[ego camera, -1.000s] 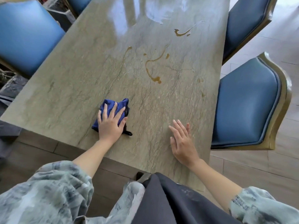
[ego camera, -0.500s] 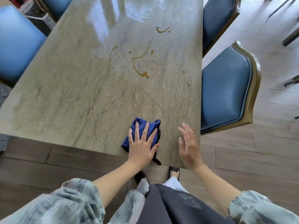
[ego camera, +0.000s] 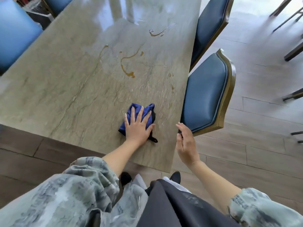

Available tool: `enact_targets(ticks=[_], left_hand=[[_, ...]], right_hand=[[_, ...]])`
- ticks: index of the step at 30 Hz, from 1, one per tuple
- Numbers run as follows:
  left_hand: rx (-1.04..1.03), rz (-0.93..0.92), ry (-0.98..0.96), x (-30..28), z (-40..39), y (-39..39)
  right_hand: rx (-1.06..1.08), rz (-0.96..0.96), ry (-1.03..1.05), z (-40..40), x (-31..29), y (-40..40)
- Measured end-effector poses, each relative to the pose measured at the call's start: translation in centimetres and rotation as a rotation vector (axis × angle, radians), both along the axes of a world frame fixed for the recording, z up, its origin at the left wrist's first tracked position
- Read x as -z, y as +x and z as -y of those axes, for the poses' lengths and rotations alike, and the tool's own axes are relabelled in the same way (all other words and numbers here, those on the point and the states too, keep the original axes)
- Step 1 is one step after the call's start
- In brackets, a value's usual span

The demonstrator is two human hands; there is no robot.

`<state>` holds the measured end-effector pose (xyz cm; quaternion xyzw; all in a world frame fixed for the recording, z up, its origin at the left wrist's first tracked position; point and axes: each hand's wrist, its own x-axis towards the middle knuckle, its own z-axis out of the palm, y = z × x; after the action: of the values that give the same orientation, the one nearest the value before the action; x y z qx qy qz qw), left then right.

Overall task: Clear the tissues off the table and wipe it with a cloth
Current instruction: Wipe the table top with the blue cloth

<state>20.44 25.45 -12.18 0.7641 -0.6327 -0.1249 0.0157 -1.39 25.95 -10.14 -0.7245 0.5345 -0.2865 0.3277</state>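
My left hand (ego camera: 136, 126) lies flat with spread fingers on a crumpled blue cloth (ego camera: 148, 110), pressing it onto the grey-green stone table (ego camera: 62, 82) near the front right corner. A black loop of the cloth sticks out beside my wrist. My right hand (ego camera: 186, 143) hovers off the table's right edge, fingers apart, holding nothing. Brown liquid streaks (ego camera: 128, 69) mark the table beyond the cloth, with another streak (ego camera: 157, 32) farther back. No tissues are in view.
A blue padded chair (ego camera: 206, 94) stands close against the table's right side, another blue chair (ego camera: 211, 18) behind it. More blue chairs (ego camera: 14, 33) line the left side. Grey floor tiles and dark chair legs (ego camera: 293, 51) lie at the right.
My left hand has slid the cloth rightward along the front of the table toward the right corner. My right hand has lifted off the tabletop and now hangs beyond the edge.
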Motion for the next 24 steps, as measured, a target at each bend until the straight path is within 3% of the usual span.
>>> enact_targets(ticks=[3,5,9,10,13,16,20,24], left_hand=[[-0.123,-0.088,0.018,-0.4,0.1,-2.5],[-0.171,-0.246,0.005,-0.6,-0.8,-4.0],[-0.36,-0.995,-0.188,-2.2,-4.0,-5.7],[-0.415,-1.098,-0.292,-2.5,-4.8,-5.4],[-0.619,-0.957,-0.546,-2.5,-6.7,-3.1],[-0.815,-0.709,-0.543,-2.0,-7.1,-0.1],[-0.713,-0.433,-0.478,0.6,-6.8,2.1],[-0.65,-0.246,-0.463,1.9,-6.5,1.2]], right_hand=[[-0.059,0.01,-0.005,1.1,0.1,-1.0],[-0.119,0.005,-0.006,1.8,0.2,-0.9],[-0.286,0.017,-0.014,3.3,0.2,1.4],[-0.323,0.004,-0.006,3.6,0.2,2.5],[-0.407,-0.147,-0.016,4.1,0.4,6.2],[-0.422,-0.412,-0.095,3.5,1.4,9.3],[-0.4,-0.593,-0.253,1.7,2.2,10.6],[-0.642,-0.545,-0.368,2.7,2.8,8.8]])
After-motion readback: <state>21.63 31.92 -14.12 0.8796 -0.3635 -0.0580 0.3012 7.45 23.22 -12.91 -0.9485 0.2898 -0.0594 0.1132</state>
